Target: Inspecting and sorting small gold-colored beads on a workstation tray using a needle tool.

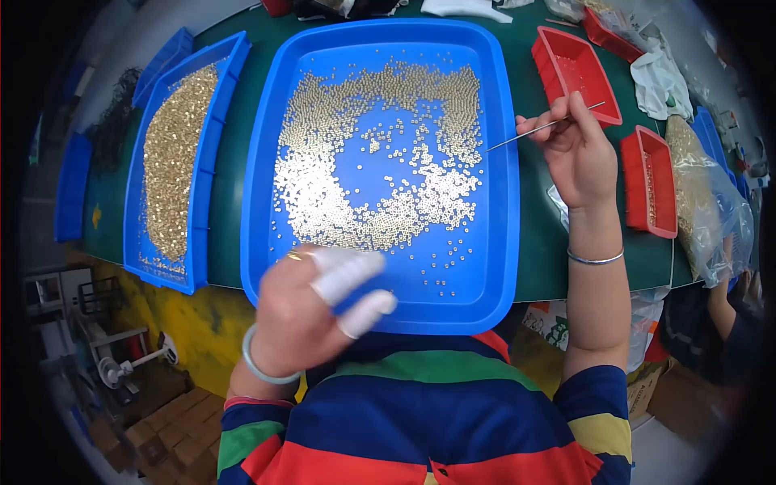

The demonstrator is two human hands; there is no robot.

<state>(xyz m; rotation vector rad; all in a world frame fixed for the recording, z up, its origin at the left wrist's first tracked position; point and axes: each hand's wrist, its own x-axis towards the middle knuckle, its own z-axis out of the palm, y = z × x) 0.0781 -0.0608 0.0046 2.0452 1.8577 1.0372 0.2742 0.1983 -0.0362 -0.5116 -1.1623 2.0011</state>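
A large blue tray [495, 267] lies before me on the green table, with many small shiny gold pieces [388, 222] spread in a ring around a sparser middle. My left hand [311, 303] is over the tray's near left part, white covers on its fingers. Its thumb and fingers are stretched apart, and I see nothing held between them. Past the tray's right rim, my right hand [575, 149] is raised, pinching a thin pointed metal pick [521, 137]. The tip of the pick points left over the tray's right side, above the pieces.
To the left stands a blue bin [202, 202] heaped with gold pieces. Two red bins [602, 77] [663, 186] stand at right, beside a clear plastic bag [711, 210] of gold pieces. A white cloth [659, 81] lies at the far right. Another person's arm [719, 303] shows at the right edge.
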